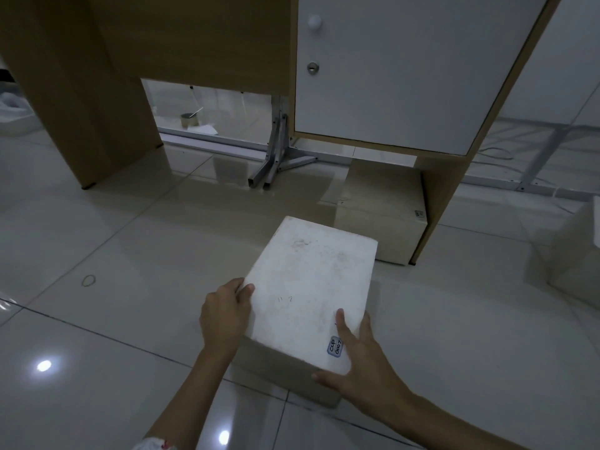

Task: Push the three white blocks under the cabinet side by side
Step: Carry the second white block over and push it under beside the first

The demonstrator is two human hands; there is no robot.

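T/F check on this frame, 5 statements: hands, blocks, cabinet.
1. Both hands are on the near white block. True: left hand at its left edge, right hand at its near right corner.
2. One block already sits partly under the cabinet. True.
3. The cabinet door is open. False: it is closed.
4. The near block carries a label by the right hand. True.
5. A third block sits stacked on the near one. False: nothing lies on it except the hands; another white block shows at the right edge.
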